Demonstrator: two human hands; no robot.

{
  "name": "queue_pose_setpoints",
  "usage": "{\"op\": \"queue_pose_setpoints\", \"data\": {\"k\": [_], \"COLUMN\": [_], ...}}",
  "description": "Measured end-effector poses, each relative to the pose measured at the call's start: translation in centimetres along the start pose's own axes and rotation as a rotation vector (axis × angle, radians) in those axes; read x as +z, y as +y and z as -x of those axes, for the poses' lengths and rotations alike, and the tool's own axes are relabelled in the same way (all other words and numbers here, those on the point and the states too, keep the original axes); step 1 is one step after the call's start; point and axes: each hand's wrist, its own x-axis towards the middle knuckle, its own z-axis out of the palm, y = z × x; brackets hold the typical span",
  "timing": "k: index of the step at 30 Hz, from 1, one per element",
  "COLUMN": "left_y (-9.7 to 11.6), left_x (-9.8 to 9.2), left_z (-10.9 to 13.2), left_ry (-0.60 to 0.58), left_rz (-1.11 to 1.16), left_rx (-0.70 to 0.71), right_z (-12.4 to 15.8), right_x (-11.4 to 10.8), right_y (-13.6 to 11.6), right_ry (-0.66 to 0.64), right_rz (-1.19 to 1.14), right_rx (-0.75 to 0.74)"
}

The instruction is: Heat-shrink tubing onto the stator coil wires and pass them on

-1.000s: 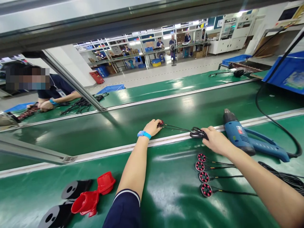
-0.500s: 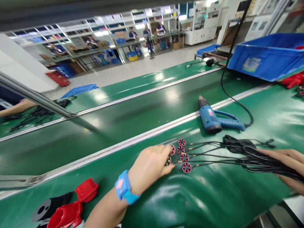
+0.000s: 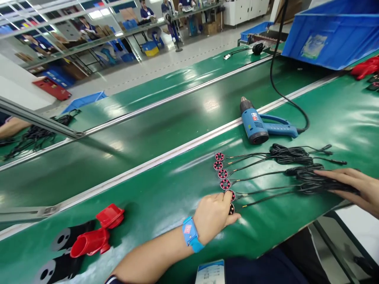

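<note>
My left hand (image 3: 214,217), with a blue wrist strap (image 3: 191,233), closes thumb and fingers around the nearest small round discs (image 3: 231,209) on the green bench; the hand partly covers them. More round discs with pink dots (image 3: 222,174) run in a slanting row beyond it, each with a thin black cable trailing right. My right hand (image 3: 355,188) grips a coiled black cable bundle (image 3: 314,181) at the bench's right front; its thumb side is partly hidden. Another cable coil (image 3: 287,153) lies just beyond.
A blue heat gun (image 3: 257,125) lies behind the discs, its cord running up. Red plastic housings (image 3: 91,241) and black flanged parts (image 3: 66,236) sit at left front. A blue bin (image 3: 325,35) stands back right; a metal post (image 3: 38,118) slants at left. People work in the background.
My left hand has moved nearer the front edge with its discs, lining them up with the others. My right hand has lowered the cable bundle onto the bench. The view has tilted downward.
</note>
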Motion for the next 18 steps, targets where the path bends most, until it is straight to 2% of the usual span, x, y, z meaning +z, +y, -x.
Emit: {"op": "queue_pose_setpoints", "data": {"k": [2,4,6,8,10,12,14,16,18], "left_y": [-0.2,-0.8,-1.6,-2.2,-2.4,-2.3,-2.3,-2.5,-3.1], "left_x": [0.2,0.4,0.5,0.8,1.4,2.3,3.5,4.9,6.3], "left_z": [-0.3,0.1,1.0,2.1,3.0,3.6,3.8,3.7,3.3], "left_ry": [0.079,0.217,0.367,0.406,0.292,0.118,-0.014,-0.063,-0.063], "left_rz": [-0.028,-0.019,0.015,0.055,0.078,0.084,0.082,0.079,0.071], "left_rx": [0.036,0.097,0.179,0.289,0.449,0.599,0.67,0.687,0.718], "right_z": [-0.8,-1.2,-1.5,-2.6,-5.0,-8.6,-12.8,-16.8,-20.0], "right_x": [0.2,-0.1,-1.2,-2.6,-3.6,-3.5,-2.3,-0.5,1.1], "right_y": [0.4,0.1,-0.8,-2.2,-3.7,-4.8,-5.4,-5.4,-5.1], "right_ry": [0.05,0.092,0.061,0.037,0.063,0.1,0.102,0.088,0.065], "right_rz": [0.041,0.096,0.063,0.016,0.019,0.014,-0.013,-0.021,-0.015], "right_rx": [-0.076,-0.09,-0.047,0.037,0.085,-0.021,-0.072,-0.062,-0.042]}}
